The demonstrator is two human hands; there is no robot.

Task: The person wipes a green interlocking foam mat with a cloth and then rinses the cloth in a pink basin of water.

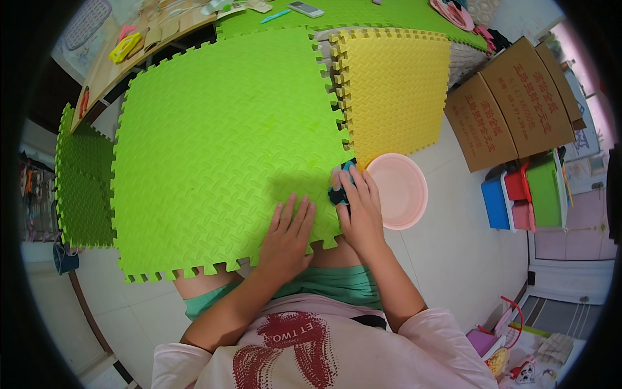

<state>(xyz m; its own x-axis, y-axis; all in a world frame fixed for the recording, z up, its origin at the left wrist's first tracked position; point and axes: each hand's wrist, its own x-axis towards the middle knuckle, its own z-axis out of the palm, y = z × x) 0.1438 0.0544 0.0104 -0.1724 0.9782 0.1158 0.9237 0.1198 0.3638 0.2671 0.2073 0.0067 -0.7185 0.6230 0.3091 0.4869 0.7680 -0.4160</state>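
Note:
A large green interlocking foam mat (214, 146) with a raised tread pattern lies across my thighs. My left hand (290, 236) rests flat on its near part, palm down, fingers slightly apart, holding nothing. At the mat's right edge, my right hand (361, 209) grips a dark blue and black cloth (339, 193) and presses it against the toothed edge. Just right of that hand, a pink plastic basin (401, 192) stands on the floor; whether it holds water I cannot tell. A yellow foam mat (396, 92) leans upright behind the basin.
A wooden desk (109, 63) with small items is at the upper left, dark green mats (87, 189) below it. A mat-covered surface (379, 14) holding a phone (305, 9) lies ahead. Cardboard boxes (529, 97) and coloured plastic bins (543, 194) stand at the right.

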